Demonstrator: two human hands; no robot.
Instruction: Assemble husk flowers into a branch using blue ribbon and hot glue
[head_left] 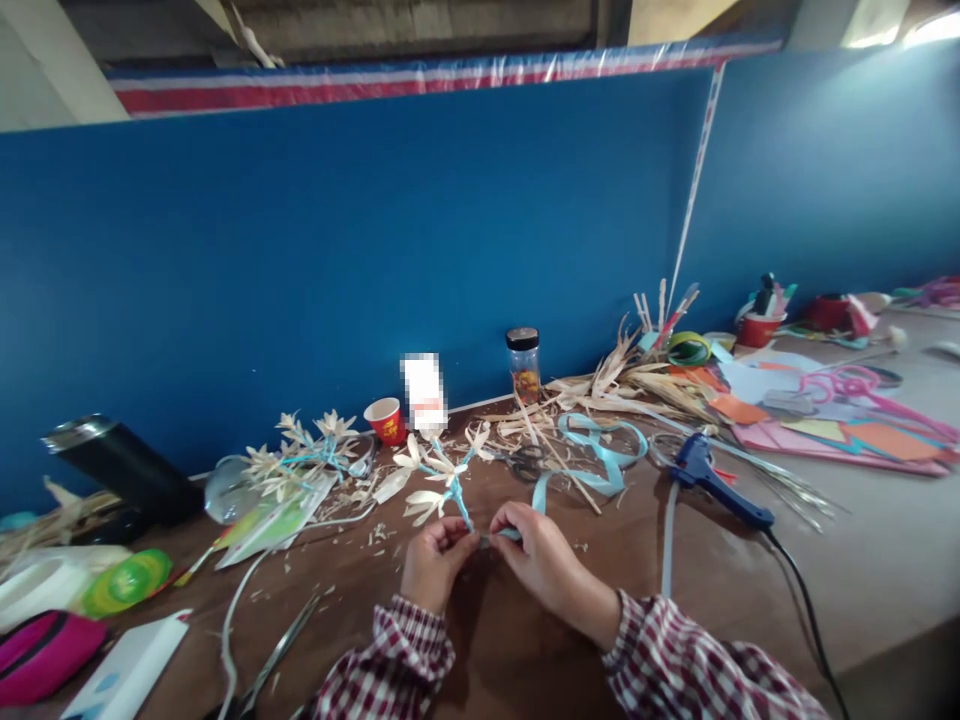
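My left hand [437, 565] pinches the lower end of a flower stem [459, 497] wrapped in light blue. Cream husk-like flowers [444, 467] branch from its top, pointing away from me. Close beside it, my right hand [536, 555] is closed with thumb and finger on a light blue ribbon [564, 482]. Loops of that ribbon trail behind the hand across the table. The short piece of ribbon between both hands runs to the stem's end. Another bunch of cream flowers [304, 455] lies to the left.
Scissors [281, 645] lie at front left. A blue glue gun [709, 480] with a black cord rests at right. Behind stand a red paper cup [386, 422] and a black-lidded jar [523, 365]. Dry husks [637, 385] and coloured paper [840, 430] spread at right; a dark tumbler [127, 465] leans left.
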